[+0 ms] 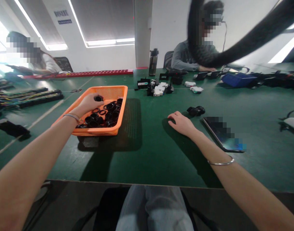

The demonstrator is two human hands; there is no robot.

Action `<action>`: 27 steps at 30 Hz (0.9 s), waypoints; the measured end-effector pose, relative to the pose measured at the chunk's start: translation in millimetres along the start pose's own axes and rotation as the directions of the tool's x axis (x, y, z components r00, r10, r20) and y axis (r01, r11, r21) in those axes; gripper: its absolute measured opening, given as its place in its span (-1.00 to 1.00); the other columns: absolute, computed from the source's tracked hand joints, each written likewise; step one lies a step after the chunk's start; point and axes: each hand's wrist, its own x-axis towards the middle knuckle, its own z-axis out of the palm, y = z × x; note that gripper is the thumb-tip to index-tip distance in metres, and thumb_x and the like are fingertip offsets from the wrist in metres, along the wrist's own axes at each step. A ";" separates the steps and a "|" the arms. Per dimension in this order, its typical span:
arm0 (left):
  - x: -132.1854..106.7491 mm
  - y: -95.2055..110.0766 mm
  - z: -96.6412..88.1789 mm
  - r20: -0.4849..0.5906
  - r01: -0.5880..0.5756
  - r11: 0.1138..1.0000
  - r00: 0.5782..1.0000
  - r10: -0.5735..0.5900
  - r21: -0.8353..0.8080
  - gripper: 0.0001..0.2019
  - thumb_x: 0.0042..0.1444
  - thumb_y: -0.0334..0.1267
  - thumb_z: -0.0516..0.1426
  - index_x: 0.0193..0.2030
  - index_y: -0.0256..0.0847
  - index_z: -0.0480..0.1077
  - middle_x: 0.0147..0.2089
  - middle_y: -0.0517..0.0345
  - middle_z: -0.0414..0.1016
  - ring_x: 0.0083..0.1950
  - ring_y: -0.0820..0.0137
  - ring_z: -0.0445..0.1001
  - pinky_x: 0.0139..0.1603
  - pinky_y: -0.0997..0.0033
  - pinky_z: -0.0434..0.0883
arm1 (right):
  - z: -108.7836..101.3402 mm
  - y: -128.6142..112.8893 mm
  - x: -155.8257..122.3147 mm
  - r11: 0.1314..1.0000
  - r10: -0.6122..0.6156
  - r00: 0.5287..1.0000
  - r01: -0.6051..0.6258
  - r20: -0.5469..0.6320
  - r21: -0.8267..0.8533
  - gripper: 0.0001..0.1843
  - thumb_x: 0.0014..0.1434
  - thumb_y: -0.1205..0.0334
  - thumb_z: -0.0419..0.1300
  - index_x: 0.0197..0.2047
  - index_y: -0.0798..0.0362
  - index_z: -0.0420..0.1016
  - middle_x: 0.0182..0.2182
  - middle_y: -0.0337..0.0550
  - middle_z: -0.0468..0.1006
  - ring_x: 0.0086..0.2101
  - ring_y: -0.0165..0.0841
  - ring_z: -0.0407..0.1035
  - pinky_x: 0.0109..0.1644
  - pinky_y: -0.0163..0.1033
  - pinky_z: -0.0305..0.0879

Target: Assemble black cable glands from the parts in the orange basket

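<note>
My left hand (89, 103) reaches into an orange plastic basket (118, 93) and its fingers are closed round a black ring-shaped part (98, 98). Several more black rings and caps (105, 117) lie in the basket's near half. My right hand (182, 123) rests palm down on the green table (147, 150), fingers loosely curled, holding nothing that I can see. A small black part (196, 111) lies just beyond it, and a phone (224, 134) lies to its right.
A heap of black and white parts (158, 88) and a dark bottle (153, 62) stand further back. A red rail (89, 73) runs along the far left, cable bundles (28, 96) lie at left. One person sits across the table, another at far left.
</note>
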 end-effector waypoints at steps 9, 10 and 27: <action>-36.0 90.4 -4.0 0.028 -0.449 0.863 0.890 0.455 0.230 -0.74 -0.12 -0.23 0.13 -0.24 -0.23 0.41 -0.24 0.13 0.40 -0.21 0.35 0.39 -0.09 0.31 0.33 | 1.4 1.5 0.6 0.999 0.008 1.000 -0.007 -0.011 0.042 -0.73 0.15 0.26 0.06 -0.10 0.09 0.46 -0.13 0.03 0.42 -0.17 -0.17 0.42 -0.14 -0.14 0.36; -40.8 94.9 -0.9 0.054 -0.473 0.849 0.879 0.475 0.235 -0.76 -0.12 -0.24 0.13 -0.25 -0.23 0.40 -0.26 0.14 0.39 -0.22 0.35 0.38 -0.11 0.31 0.33 | 1.0 0.7 1.1 0.998 0.009 1.000 -0.007 -0.021 0.064 -0.74 0.14 0.27 0.06 -0.12 0.09 0.47 -0.13 0.04 0.43 -0.18 -0.18 0.42 -0.15 -0.13 0.35; -98.4 144.1 130.6 0.199 -0.332 0.942 0.927 0.318 0.041 -0.46 -0.19 -0.39 0.21 -0.01 -0.32 0.19 0.02 -0.12 0.17 0.11 0.08 0.26 0.12 0.07 0.31 | -2.6 -70.3 -14.7 0.379 0.020 0.979 -0.195 0.203 0.905 -0.80 -0.03 0.28 0.25 -0.29 0.09 0.37 -0.57 -0.30 0.48 -0.62 -0.50 0.32 -0.55 -0.38 0.30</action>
